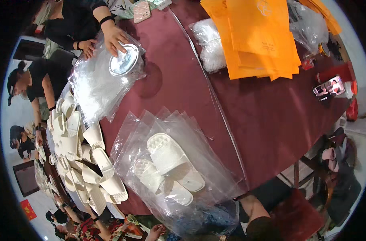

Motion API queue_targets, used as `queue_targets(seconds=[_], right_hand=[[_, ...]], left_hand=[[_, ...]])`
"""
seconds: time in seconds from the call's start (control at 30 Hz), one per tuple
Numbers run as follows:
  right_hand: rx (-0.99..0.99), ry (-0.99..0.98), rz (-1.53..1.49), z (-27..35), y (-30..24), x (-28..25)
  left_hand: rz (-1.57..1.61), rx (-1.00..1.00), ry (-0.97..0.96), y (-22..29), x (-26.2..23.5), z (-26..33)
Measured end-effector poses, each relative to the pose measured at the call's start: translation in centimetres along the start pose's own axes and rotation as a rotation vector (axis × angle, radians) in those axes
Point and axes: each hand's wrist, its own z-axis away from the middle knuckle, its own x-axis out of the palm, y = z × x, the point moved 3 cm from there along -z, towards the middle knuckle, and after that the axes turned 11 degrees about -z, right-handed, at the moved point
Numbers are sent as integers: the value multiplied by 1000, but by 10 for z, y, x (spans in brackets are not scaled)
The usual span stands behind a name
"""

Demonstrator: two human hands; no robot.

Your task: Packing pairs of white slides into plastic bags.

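- The dark red table (263,140) carries nearly everything, a pale ridge crossing it from far edge to near edge.
- Loose cream slippers (80,160) are heaped along its left edge, pointing many ways.
- A fanned stack of clear bags (215,170) lies toward the near edge, the lower part hanging past it.
- Flat orange bags (257,40) overlap at the far edge; a bundle of clear film (209,44) lies just left of them.
- At the far left corner a second bundle of clear bags (92,86) lies under a co-worker's hands (115,40); one hand has its fingers spread, touching a round white-rimmed disc (124,60).
- The pair of cream slippers (169,158) lies side by side on the fanned stack, clear film seemingly over part of it; whether both sit fully inside one bag cannot be told. Their long axes slant from upper left to lower right, toe ends seemingly toward the far left.
- A bare forearm (254,208), apparently the person's right, reaches the near edge beside the stack. Its fingers are hidden, so their state cannot be told; the pair lies well left of it.
- Another hand (155,233) shows below the near edge, left of the stack; whose it is, and whether its fingers pinch anything, is unclear.
- A lit phone (329,88) leans near the right edge.
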Motion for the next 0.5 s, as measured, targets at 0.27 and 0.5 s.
queue_targets(seconds=[0.27,0.5], right_hand=[[-27,36,36,12,47,-91],[-103,59,209,-11,76,-204]], left_hand=[[256,-204,70,46,78,2],[245,14,1,12,152,-79]])
